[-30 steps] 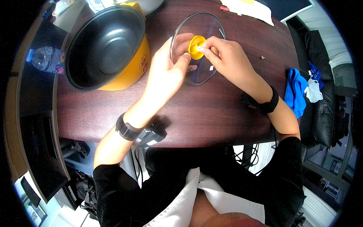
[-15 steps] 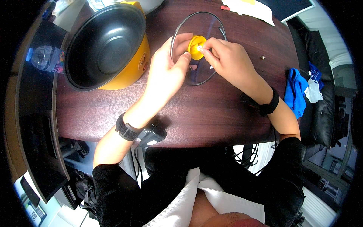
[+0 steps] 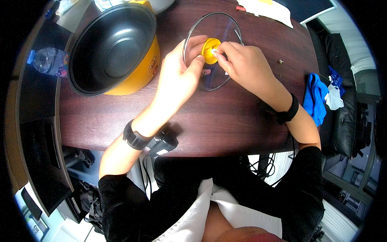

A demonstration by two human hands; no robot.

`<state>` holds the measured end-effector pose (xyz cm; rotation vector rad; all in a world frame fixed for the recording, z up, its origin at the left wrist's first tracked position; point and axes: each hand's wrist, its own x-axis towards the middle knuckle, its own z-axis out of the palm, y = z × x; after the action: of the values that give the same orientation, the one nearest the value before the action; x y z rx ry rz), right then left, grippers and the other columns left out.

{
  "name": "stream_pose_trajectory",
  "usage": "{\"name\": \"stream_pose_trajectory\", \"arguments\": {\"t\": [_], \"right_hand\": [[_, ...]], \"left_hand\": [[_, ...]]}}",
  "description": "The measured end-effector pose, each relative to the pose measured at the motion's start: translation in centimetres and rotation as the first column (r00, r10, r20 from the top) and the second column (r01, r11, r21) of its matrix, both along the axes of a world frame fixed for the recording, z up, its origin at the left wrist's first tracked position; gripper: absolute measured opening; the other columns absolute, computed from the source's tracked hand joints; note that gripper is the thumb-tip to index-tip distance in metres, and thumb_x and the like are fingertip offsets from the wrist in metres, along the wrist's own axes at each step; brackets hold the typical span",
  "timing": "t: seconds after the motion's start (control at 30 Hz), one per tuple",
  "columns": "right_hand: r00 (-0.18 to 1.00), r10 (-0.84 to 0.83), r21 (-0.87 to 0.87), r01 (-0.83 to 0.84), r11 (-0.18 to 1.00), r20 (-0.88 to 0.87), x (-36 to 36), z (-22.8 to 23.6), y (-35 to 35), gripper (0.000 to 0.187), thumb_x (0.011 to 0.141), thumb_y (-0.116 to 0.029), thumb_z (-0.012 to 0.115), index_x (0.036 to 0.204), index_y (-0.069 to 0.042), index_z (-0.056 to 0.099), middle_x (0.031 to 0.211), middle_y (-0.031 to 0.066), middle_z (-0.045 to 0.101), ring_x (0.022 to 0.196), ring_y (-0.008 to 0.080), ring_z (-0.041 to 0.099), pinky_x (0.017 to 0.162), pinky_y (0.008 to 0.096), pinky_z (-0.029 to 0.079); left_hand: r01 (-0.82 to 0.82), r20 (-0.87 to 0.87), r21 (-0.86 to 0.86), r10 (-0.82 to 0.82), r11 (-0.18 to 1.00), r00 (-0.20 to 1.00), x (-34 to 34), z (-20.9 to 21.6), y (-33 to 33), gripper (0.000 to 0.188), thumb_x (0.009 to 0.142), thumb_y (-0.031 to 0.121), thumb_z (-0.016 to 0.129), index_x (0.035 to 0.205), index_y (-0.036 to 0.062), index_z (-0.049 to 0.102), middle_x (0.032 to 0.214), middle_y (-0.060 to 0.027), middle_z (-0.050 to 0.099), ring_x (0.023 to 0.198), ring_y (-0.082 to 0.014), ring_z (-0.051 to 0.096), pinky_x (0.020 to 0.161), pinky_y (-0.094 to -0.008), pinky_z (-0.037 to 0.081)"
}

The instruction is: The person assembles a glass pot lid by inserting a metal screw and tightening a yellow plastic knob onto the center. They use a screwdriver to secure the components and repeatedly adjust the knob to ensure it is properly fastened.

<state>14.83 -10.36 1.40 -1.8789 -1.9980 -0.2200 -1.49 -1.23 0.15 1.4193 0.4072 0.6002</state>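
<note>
A clear glass pot lid [image 3: 217, 82] with a metal rim stands tilted up over the table, in front of me. My left hand [image 3: 181, 66] is closed around a yellow cup-shaped knob [image 3: 207, 59] at the lid's middle, thumb on the near side and fingers beyond. My right hand [image 3: 242, 60] pinches a tiny white piece [image 3: 215, 51] at the mouth of the knob. What that piece is, I cannot make out. A small screw [image 3: 281, 61] lies on the table right of my right hand.
A yellow pot [image 3: 133, 80] with a black inside stands at the left, near a plastic bottle [image 3: 50, 61]. A black device [image 3: 164, 144] sits at the table's front edge under my left wrist. Blue cloth [image 3: 314, 99] lies at the right. White paper [image 3: 270, 12] is at the back.
The lid, knob and both hands have shifted very slightly to the right. Both grips look the same.
</note>
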Motion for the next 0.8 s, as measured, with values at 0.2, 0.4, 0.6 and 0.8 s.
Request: {"name": "stream_pose_trajectory", "arguments": {"t": [0.2, 0.4, 0.6, 0.8], "right_hand": [[0.992, 0.049, -0.002, -0.049, 0.999, 0.117, 0.2, 0.2, 0.2, 0.014, 0.086, -0.019, 0.058, 0.085, -0.005, 0.058, 0.074, 0.0118, 0.063, 0.061, 0.0299, 0.063, 0.055, 0.0397, 0.051], [0.993, 0.038, -0.035, -0.034, 0.999, 0.111, 0.1, 0.2, 0.5, 0.014, 0.085, -0.018, 0.058, 0.084, -0.004, 0.059, 0.072, 0.0132, 0.063, 0.061, 0.0309, 0.064, 0.056, 0.0401, 0.052], [0.974, -0.055, -0.144, 0.023, 0.989, -0.22, -0.2, 0.0, 0.9, 0.024, 0.089, -0.018, 0.051, 0.08, 0.001, 0.061, 0.068, 0.0194, 0.063, 0.062, 0.0353, 0.063, 0.058, 0.0443, 0.051], [0.651, -0.272, -0.36, -0.002, 0.933, -0.708, -0.1, -0.5, 1.2, 0.03, 0.091, -0.021, 0.048, 0.079, 0.003, 0.061, 0.068, 0.0199, 0.063, 0.054, 0.0316, 0.061, 0.053, 0.0401, 0.047]], "left_hand": [[0.002, 0.003, 0.013, -0.002, 1.0, 1.0, 0.0, 0.0, 0.0, 0.04, 0.093, -0.003, 0.042, 0.133, -0.0029, 0.04, 0.128, -0.0171, 0.054, 0.114, -0.0206, 0.056, 0.088, -0.034, 0.055], [-0.002, -0.005, 0.028, 0.002, 1.0, 1.0, 0.0, 0.0, 0.0, 0.04, 0.093, -0.003, 0.042, 0.133, -0.0025, 0.041, 0.127, -0.0168, 0.055, 0.113, -0.02, 0.056, 0.087, -0.0334, 0.055], [0.011, -0.014, 0.061, -0.01, 0.998, 1.0, -0.1, 0.2, 0.0, 0.04, 0.093, -0.003, 0.042, 0.133, -0.0027, 0.041, 0.128, -0.0166, 0.055, 0.112, -0.02, 0.057, 0.088, -0.0326, 0.054], [0.017, 0.004, 0.04, -0.018, 0.999, 1.0, -0.1, -0.1, 0.0, 0.04, 0.093, -0.003, 0.041, 0.133, -0.0027, 0.041, 0.128, -0.0164, 0.055, 0.112, -0.0206, 0.057, 0.088, -0.0329, 0.054]]}}
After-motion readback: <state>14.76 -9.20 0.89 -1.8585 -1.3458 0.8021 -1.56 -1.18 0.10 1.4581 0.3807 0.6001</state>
